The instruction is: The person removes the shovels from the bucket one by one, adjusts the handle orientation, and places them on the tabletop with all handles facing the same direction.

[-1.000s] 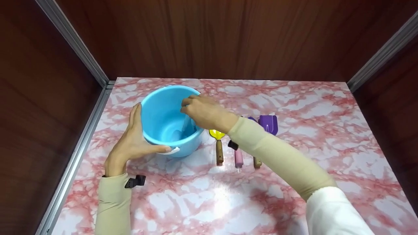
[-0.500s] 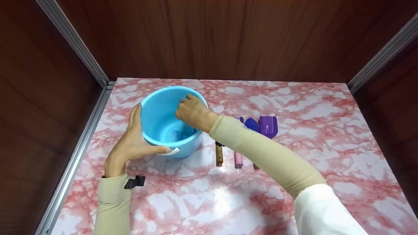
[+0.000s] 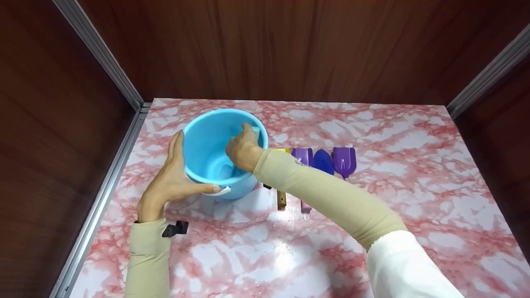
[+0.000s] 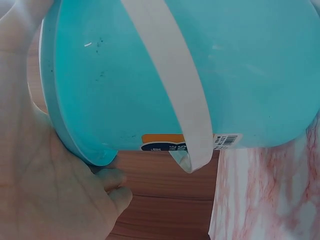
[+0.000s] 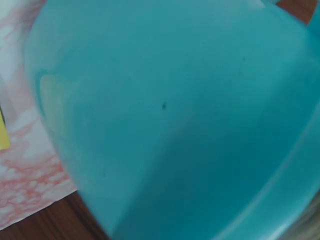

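Observation:
A light-blue bucket [image 3: 219, 142] stands tilted on the table with its mouth turned toward the head camera. My left hand [image 3: 167, 182] rests spread at its near left rim, thumb by the white handle [image 3: 218, 191] and fingers along the outer side. In the left wrist view the palm lies against the rim, and the handle [image 4: 175, 75] hangs across the wall. My right hand [image 3: 245, 149] reaches inside by the right wall, fingers curled. A light-blue piece [image 3: 255, 132] shows beside these fingers; the hand hides its kind. The right wrist view shows mostly the bucket's wall [image 5: 165, 130].
Right of the bucket several small garden tools lie in a row: one yellow head with a brown handle [image 3: 281, 200], a purple shovel [image 3: 303, 155] with a pink handle, a blue trowel [image 3: 323, 161] and a purple scoop [image 3: 344, 160]. Dark wood panels [image 3: 290, 49] enclose the table.
My right hand has moved from above the right rim deeper into the bucket, its forearm swinging left and uncovering more of the tools. The left hand keeps its place on the bucket.

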### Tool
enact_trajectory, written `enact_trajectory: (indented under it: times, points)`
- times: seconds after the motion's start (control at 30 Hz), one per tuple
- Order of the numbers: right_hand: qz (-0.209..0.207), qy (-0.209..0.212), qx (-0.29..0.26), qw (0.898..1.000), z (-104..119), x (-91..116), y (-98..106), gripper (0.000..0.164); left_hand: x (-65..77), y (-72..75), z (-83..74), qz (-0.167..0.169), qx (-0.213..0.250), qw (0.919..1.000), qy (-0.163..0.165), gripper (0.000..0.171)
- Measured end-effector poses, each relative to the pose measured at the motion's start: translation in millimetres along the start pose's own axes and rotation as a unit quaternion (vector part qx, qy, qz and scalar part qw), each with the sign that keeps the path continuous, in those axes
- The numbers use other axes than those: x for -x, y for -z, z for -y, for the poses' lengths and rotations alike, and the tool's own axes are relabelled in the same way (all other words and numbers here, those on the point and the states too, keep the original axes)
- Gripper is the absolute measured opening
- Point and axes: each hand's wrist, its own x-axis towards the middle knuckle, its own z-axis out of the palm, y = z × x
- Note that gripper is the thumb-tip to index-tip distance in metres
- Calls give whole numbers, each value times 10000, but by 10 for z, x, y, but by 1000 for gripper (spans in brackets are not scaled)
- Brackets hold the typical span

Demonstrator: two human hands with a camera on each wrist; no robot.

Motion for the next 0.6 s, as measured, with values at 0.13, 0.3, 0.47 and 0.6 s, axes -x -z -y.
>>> enact_trajectory:
  times: [0.13,0.3,0.47,0.6]
  points:
    - [295,-172,165,9993,97,-11,29,41,-8,-4,9,-27,19,10000,-92,156]
    - [437,-316,338,9980,157,-8,50,35,-32,-12,7,-93,123,9997,-181,155]
    - [369,-283,368,9982,171,26,72,38,-39,-20,14,-114,131,9996,-206,157]
    - [253,-218,433,9985,164,73,112,42,-30,-20,20,-106,148,9996,-207,156]
